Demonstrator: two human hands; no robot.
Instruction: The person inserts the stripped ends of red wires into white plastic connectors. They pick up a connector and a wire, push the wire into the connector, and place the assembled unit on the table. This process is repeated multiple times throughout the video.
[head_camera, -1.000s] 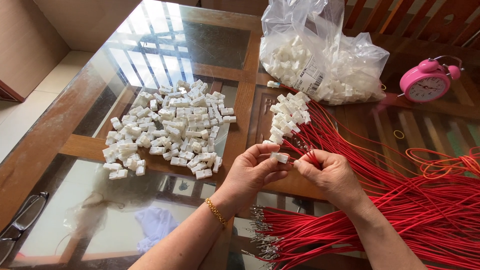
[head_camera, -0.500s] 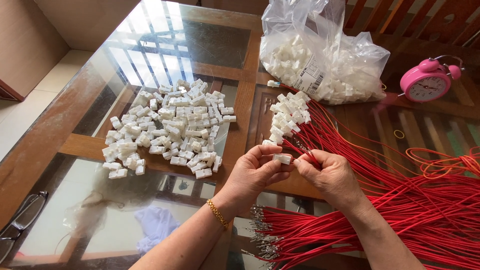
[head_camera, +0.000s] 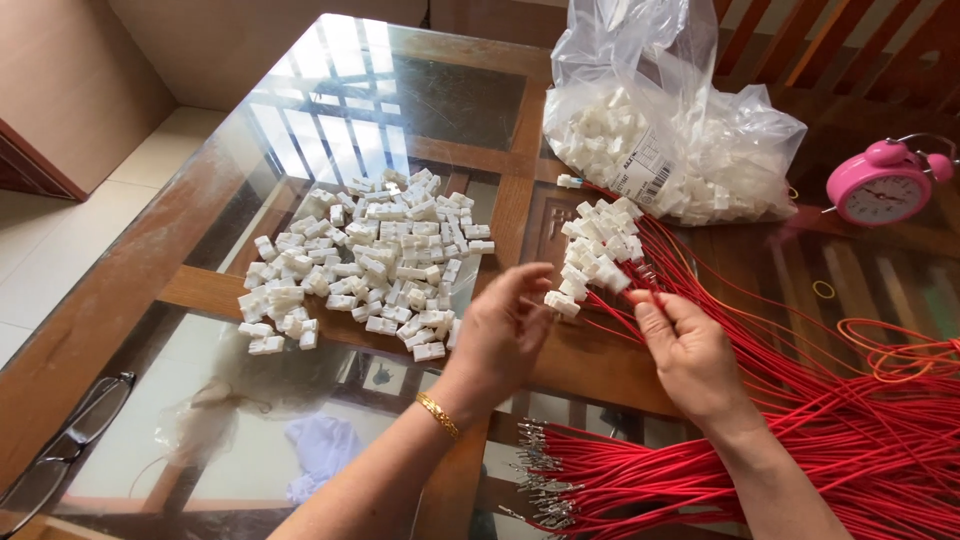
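Observation:
My left hand (head_camera: 505, 335) hovers over the glass table with its fingers apart and nothing in it. Its fingertips are just left of a white plastic connector (head_camera: 560, 303) that sits on the end of a red wire (head_camera: 610, 325). My right hand (head_camera: 690, 350) is to the right, thumb and forefinger pinched on that red wire. A cluster of wired connectors (head_camera: 600, 250) lies just beyond both hands. A loose pile of white connectors (head_camera: 370, 260) is spread to the left of my left hand.
A clear plastic bag of white connectors (head_camera: 680, 150) stands at the back. A large bundle of red wires (head_camera: 800, 440) covers the right side, its metal ends (head_camera: 540, 480) toward me. A pink alarm clock (head_camera: 885, 185) sits far right, spectacles (head_camera: 60, 450) at the near left edge.
My hands were together on one connector and wire; they have drawn apart, and my left hand has let go of the connector, which now lies by the cluster.

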